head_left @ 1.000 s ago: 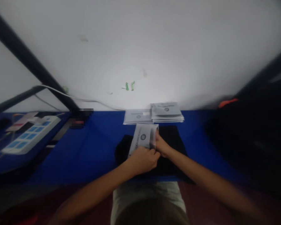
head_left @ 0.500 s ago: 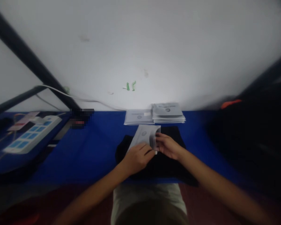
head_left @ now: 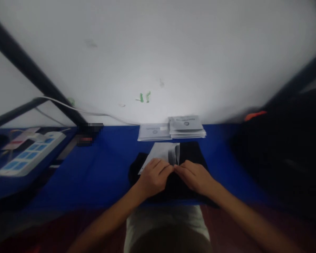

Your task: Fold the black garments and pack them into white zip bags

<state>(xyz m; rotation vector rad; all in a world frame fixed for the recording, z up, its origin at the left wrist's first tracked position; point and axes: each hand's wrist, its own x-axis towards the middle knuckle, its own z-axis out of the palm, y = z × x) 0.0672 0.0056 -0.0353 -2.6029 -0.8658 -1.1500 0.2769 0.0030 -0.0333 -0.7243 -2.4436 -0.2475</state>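
Observation:
A pale plastic zip bag [head_left: 162, 150] with a dark band near its right end lies tilted over a black cloth [head_left: 192, 154]. My left hand [head_left: 155, 177] is closed on the bag's near edge. My right hand [head_left: 193, 175] pinches the near corner of the bag's right end, its fingertips meeting those of the left. The bag's right end gapes a little beyond the fingers. What lies inside the bag cannot be made out.
Behind the cloth, a stack of similar printed bags [head_left: 186, 127] stands beside a flatter bag [head_left: 154, 133] on the blue table [head_left: 100, 168]. A white power strip [head_left: 31, 154] lies at the left. A dark bulky shape [head_left: 284, 158] fills the right side.
My right hand has come out of the bag's open end and moved down to its near corner, where it now pinches beside the left. The bag's mouth has narrowed.

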